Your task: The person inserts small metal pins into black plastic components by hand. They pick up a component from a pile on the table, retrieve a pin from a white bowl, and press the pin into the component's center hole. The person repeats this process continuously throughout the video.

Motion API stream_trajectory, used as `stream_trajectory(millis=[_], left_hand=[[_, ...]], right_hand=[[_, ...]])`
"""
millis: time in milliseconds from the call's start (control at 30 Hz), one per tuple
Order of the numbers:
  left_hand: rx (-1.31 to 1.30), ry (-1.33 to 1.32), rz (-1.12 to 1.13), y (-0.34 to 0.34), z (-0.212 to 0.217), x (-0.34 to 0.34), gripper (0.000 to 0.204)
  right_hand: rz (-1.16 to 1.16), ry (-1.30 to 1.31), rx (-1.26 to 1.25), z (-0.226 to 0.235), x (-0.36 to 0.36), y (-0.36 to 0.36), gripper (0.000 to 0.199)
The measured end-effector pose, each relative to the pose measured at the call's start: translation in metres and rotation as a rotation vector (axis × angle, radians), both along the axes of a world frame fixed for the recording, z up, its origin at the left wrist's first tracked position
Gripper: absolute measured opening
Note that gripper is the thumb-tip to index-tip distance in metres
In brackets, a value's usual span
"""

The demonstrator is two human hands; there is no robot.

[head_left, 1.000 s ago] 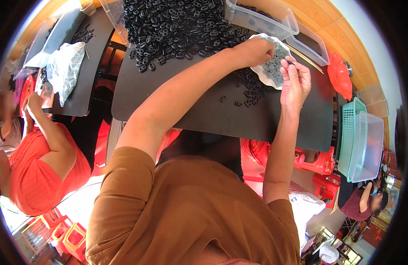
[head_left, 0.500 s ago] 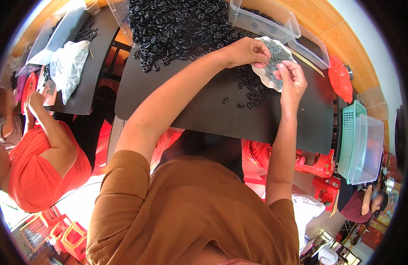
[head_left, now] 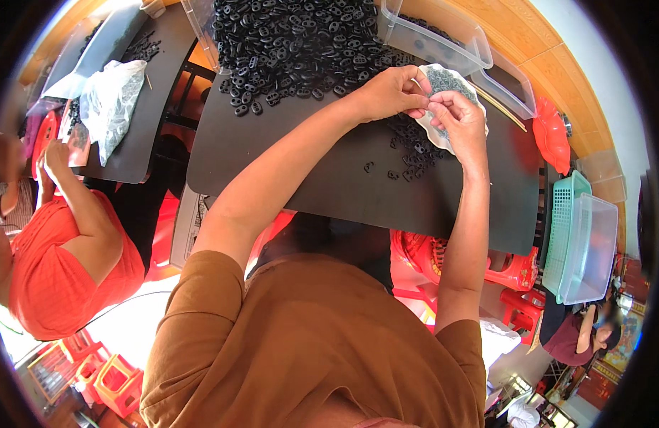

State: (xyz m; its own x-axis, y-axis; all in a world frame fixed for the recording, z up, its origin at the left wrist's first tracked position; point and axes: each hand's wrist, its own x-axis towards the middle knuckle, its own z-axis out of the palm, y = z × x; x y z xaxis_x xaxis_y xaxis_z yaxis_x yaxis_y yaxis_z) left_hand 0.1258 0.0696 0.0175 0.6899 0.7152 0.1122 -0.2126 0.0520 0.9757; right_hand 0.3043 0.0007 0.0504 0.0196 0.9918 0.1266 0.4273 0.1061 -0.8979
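My left hand and my right hand meet fingertip to fingertip over a white wavy-edged dish. Each has thumb and forefinger pinched. Whatever sits between the fingers is too small to name. Tiny grey pieces fill the dish, their exact kind unclear. On the dark table, just below and left of the dish, lie small black parts. Farther off, a large heap of black oval plastic pieces with holes spreads beyond my left forearm.
Behind the dish stand clear plastic bins, with thin sticks beside it. A red scalloped tray, green basket and clear tub are at right. Leftward, a person in red works at another table holding a plastic bag.
My hands have come together from slightly apart; the right moved left toward the left hand's fingertips. The whole view has shifted a little.
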Motion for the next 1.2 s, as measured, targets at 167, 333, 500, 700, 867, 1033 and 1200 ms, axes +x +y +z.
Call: stream_trajectory(millis=[167,333,500,700,867,1033,1200], left_hand=[[0.170,0.011,0.026,0.001,-0.009,0.000,0.019],[0.228,0.117,0.074,-0.001,-0.002,-0.002,0.017],[0.106,0.046,0.050,0.000,-0.005,-0.004,0.020],[0.538,0.292,0.230,-0.013,0.013,-0.010,0.016],[0.381,0.206,0.250,-0.014,0.011,-0.006,0.014],[0.101,-0.032,0.115,-0.006,-0.002,-0.007,0.015],[0.173,0.004,0.235,-0.008,0.000,-0.002,0.013]], right_hand=[[-0.020,0.032,0.042,-0.011,-0.001,0.000,0.005],[0.015,0.049,0.064,-0.014,0.002,-0.001,0.003],[-0.009,-0.103,0.284,-0.017,-0.006,-0.001,0.003],[-0.073,-0.185,0.280,-0.014,-0.016,-0.002,0.003],[-0.138,-0.260,0.353,-0.014,-0.020,-0.002,0.005],[-0.032,0.134,0.173,-0.018,-0.010,-0.001,0.005],[-0.065,0.283,0.137,-0.016,-0.008,-0.001,0.008]])
